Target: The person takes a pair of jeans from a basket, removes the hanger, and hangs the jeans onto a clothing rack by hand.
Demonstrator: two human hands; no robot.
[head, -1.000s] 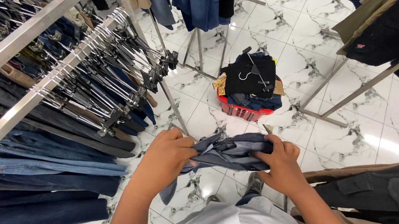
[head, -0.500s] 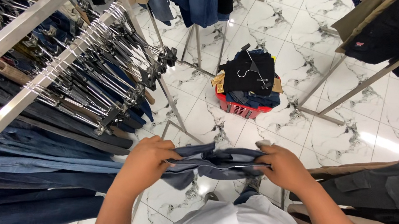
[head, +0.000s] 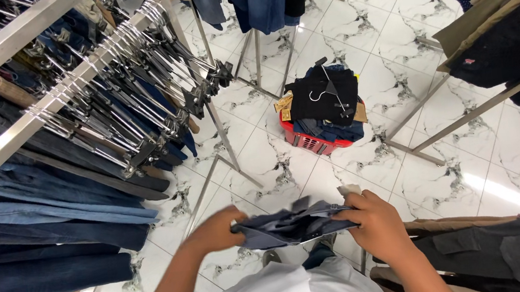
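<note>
Head view looks down on two bare hands that grip one folded grey-blue denim garment (head: 295, 223) close to the body, above the white marble-pattern tiled floor (head: 262, 165). Left hand (head: 214, 231) is closed around the left end of the garment, fingers curled over the cloth. Right hand (head: 376, 223) is closed on the right end, thumb on top, and a small pale tag (head: 348, 189) shows just above its fingers. Near the middle of the floor stands a red plastic basket (head: 308, 140) piled with dark clothes and a hanger. Blue jeans hang on the long metal clothing rail (head: 41, 115) at the left side.
</note>
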